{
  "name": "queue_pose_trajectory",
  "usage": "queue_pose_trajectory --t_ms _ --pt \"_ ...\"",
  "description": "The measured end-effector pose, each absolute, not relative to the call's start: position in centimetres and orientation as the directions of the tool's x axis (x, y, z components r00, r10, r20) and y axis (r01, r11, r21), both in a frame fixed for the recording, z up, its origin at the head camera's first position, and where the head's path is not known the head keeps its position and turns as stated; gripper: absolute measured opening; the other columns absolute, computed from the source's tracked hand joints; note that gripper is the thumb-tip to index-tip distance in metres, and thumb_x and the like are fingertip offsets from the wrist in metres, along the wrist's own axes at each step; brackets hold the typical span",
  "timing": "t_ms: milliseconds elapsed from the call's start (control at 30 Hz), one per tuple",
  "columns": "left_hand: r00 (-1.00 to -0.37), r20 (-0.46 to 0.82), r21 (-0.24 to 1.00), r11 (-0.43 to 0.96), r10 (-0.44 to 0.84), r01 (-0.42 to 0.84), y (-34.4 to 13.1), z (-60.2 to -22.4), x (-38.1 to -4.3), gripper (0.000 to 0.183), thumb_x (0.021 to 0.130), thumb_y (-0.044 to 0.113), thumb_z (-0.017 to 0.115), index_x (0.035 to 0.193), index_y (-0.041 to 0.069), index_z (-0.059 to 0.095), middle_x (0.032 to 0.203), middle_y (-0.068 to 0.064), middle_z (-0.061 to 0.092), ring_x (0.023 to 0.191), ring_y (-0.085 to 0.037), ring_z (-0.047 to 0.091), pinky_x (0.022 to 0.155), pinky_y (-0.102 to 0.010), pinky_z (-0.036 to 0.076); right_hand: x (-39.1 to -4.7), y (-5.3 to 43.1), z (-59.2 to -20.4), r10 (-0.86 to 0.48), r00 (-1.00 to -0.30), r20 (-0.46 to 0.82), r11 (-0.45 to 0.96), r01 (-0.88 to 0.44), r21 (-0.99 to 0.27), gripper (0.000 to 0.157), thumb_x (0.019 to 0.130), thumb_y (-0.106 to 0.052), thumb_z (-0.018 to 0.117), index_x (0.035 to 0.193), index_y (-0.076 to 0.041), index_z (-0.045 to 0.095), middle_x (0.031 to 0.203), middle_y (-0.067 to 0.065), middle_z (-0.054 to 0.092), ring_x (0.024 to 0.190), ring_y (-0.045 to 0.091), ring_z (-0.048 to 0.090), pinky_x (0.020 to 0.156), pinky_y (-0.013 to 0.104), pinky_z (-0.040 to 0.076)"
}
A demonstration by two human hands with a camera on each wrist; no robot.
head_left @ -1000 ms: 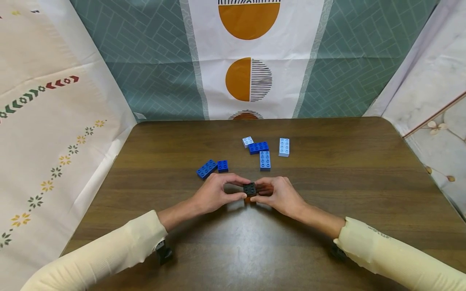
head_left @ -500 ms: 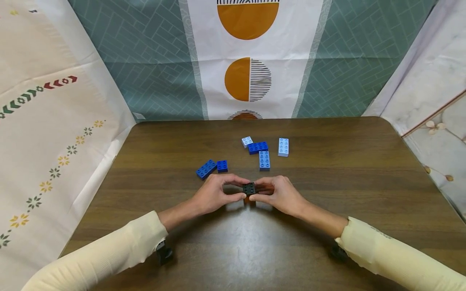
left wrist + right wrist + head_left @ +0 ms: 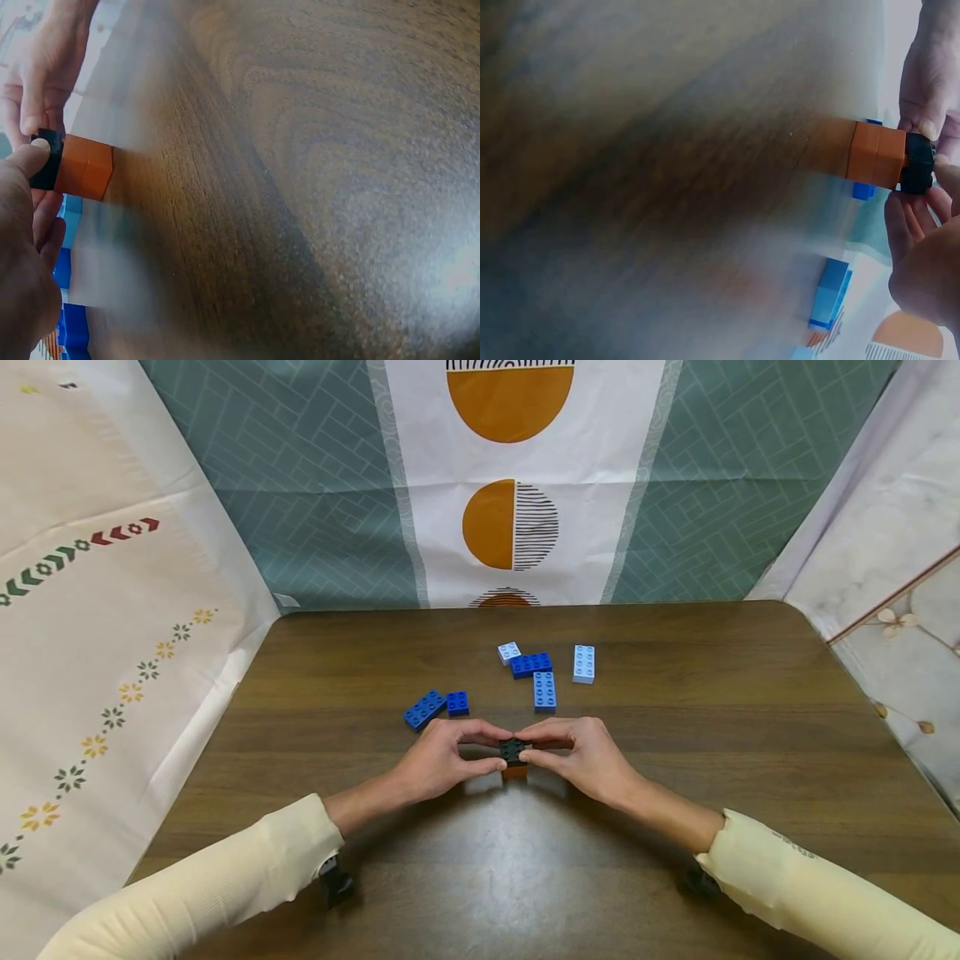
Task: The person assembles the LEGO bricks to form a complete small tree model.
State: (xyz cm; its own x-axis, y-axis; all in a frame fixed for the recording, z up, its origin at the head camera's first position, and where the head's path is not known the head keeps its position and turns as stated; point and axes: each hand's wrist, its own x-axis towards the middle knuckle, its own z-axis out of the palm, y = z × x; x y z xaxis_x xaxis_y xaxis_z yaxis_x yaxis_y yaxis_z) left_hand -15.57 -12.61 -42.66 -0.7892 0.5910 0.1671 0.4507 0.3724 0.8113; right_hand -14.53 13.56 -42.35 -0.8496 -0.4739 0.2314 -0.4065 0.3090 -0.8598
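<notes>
Midway across wood-grain table (image 3: 712, 693), noted black studded brick (image 3: 916, 166) atop orange brick stack (image 3: 85, 167), pinched by left hand (image 3: 437, 762) and right hand (image 3: 594, 760), close together; judged as stacking step, unable to confirm full seating; should next press straight down evenly, then check for gaps before letting go

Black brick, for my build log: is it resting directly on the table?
No, in the left wrist view an orange block stands between the black brick and the table.

1 black brick (image 3: 917, 166), studs up, atop 2 stacked orange bricks (image 3: 876, 156), upright on the brown wooden table (image 3: 675, 693)
</notes>
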Motion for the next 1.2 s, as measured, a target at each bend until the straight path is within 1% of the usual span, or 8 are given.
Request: queue_pose_trajectory --t_ms 167,467,633,933,1200 --pt "-0.791 0.169 0.816 0.366 0.589 0.447 -12.58 -42.83 -15.65 0.034 0.094 0.017 0.084 0.127 0.016 0.076 0.120 0.005 0.077 0.111 -0.008 0.072 0.099 -0.037 0.058 -14.70 13.50 -42.27 -0.484 -0.850 0.209 0.320 -0.394 -0.862 0.029 0.091 -0.011 0.086 0.120 -0.008 0.081 0.114 0.006 0.079 0.107 0.022 0.076 0.092 0.042 0.061" --pt "-0.794 0.166 0.826 0.357 0.585 0.437 -12.48 -43.04 -15.69 0.033 0.094 0.016 0.084 0.127 0.016 0.077 0.119 0.004 0.077 0.111 -0.009 0.073 0.098 -0.039 0.059 -14.95 13.49 -42.08 -0.488 -0.859 0.154 0.318 -0.339 -0.885 0.028 0.090 -0.009 0.087 0.117 -0.005 0.081 0.111 0.006 0.080 0.103 0.021 0.077 0.090 0.037 0.062" --pt "-0.798 0.168 0.825 0.360 0.579 0.435 -12.46 -43.15 -15.69 0.033 0.094 0.016 0.084 0.127 0.016 0.077 0.119 0.004 0.077 0.111 -0.009 0.073 0.099 -0.040 0.058 -15.09 13.54 -42.18 -0.487 -0.863 0.135 0.316 -0.318 -0.894 0.028 0.089 -0.010 0.087 0.116 -0.006 0.082 0.110 0.006 0.080 0.101 0.021 0.078 0.089 0.034 0.062" --pt "-0.800 0.166 0.838 0.345 0.577 0.423 -12.40 -43.21 -15.58 0.033 0.095 0.016 0.084 0.128 0.016 0.076 0.120 0.003 0.077 0.112 -0.010 0.073 0.100 -0.040 0.058 -15.10 13.64 -42.19 -0.494 -0.859 0.131 0.306 -0.313 -0.899 0.027 0.090 -0.008 0.087 0.116 -0.004 0.081 0.109 0.008 0.079 0.100 0.021 0.078 0.088 0.035 0.062" --pt "-0.788 0.202 0.829 0.327 0.581 0.454 -12.44 -43.36 -15.61 0.033 0.095 0.015 0.084 0.127 0.016 0.077 0.118 0.003 0.078 0.110 -0.011 0.073 0.098 -0.043 0.059 -15.17 13.61 -42.07 -0.513 -0.848 0.136 0.292 -0.321 -0.901 0.025 0.091 -0.008 0.086 0.115 -0.002 0.081 0.107 0.009 0.079 0.097 0.019 0.078 0.084 0.031 0.063"
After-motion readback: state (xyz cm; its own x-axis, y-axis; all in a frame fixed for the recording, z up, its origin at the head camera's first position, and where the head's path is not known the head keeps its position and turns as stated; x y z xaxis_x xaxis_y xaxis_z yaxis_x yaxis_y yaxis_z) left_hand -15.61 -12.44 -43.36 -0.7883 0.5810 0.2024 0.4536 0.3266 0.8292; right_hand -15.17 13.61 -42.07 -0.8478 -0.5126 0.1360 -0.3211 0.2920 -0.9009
